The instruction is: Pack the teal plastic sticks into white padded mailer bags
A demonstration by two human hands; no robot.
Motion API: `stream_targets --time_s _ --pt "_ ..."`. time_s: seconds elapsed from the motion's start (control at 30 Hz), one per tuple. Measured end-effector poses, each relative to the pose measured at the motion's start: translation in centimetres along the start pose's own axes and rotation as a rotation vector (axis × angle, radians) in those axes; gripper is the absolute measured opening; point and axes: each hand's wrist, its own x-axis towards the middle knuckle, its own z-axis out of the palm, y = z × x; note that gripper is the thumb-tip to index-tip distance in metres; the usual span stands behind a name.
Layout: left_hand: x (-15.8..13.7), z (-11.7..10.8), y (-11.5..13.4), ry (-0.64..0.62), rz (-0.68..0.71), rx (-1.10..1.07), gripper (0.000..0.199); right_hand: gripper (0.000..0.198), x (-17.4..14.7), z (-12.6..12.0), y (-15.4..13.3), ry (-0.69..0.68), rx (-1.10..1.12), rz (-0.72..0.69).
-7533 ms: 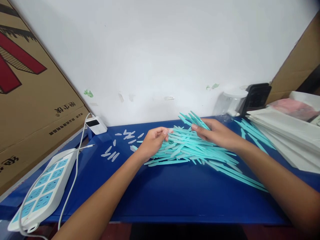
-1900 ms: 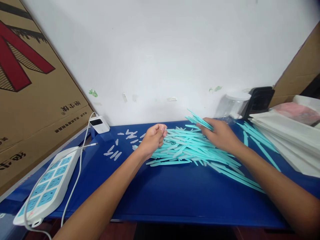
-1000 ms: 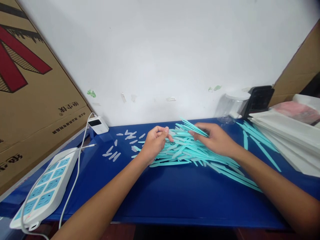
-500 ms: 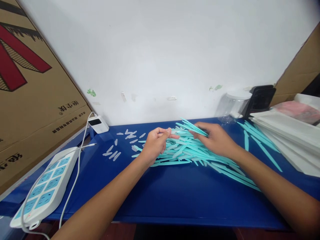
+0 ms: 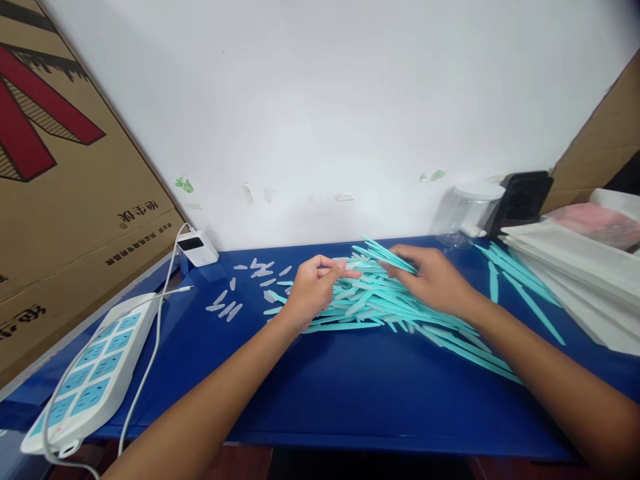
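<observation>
A loose heap of slim teal plastic sticks (image 5: 365, 300), shaped like eyebrow razors, lies on the blue table, some with clear or whitish ends. My right hand (image 5: 425, 275) is closed around a small bundle of teal sticks (image 5: 377, 252), whose tips fan out to the upper left above the heap. My left hand (image 5: 317, 287) is over the heap's left side, thumb and fingers pinched together and one finger stretched toward the right hand. What lies in that pinch is too small to make out. Left of the heap are several small translucent caps (image 5: 261, 270).
A white power strip (image 5: 90, 380) with a cable lies at the left, near a small white device (image 5: 199, 248) and a cardboard box (image 5: 90, 200). At right are more teal sticks (image 5: 525, 280), white bags (image 5: 575, 267), a clear jar (image 5: 470, 210) and a black stand (image 5: 523, 197).
My left hand has shifted very slightly to the right, its pinch still closed. The right hand keeps its bundle in the same place.
</observation>
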Motion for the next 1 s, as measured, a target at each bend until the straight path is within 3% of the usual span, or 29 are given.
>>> stream_targets --time_s 0.1,0.3,0.63,0.8,0.9,1.0 --pt "-0.2 0.1 -0.2 -0.034 -0.005 0.041 0.042 0.031 -0.1 0.1 -0.2 0.002 0.021 -0.021" --pt "-0.2 0.1 -1.2 -0.060 0.131 0.192 0.041 0.025 -0.2 0.5 -0.4 -0.062 0.067 -0.029" --pt "-0.6 0.2 -0.5 -0.117 0.159 0.250 0.038 0.021 -0.3 0.3 -0.9 -0.114 0.114 -0.033" --pt "0.6 -0.7 -1.0 0.037 0.210 0.365 0.037 0.026 0.3 -0.5 1.0 0.043 0.058 0.041" --pt "1.3 -1.2 -1.2 0.146 0.266 0.432 0.034 0.034 0.6 -1.5 2.2 0.174 -0.093 0.106" --pt "1.6 -1.4 -0.9 0.170 0.239 0.337 0.029 0.038 0.8 -2.2 2.8 0.250 -0.175 0.138"
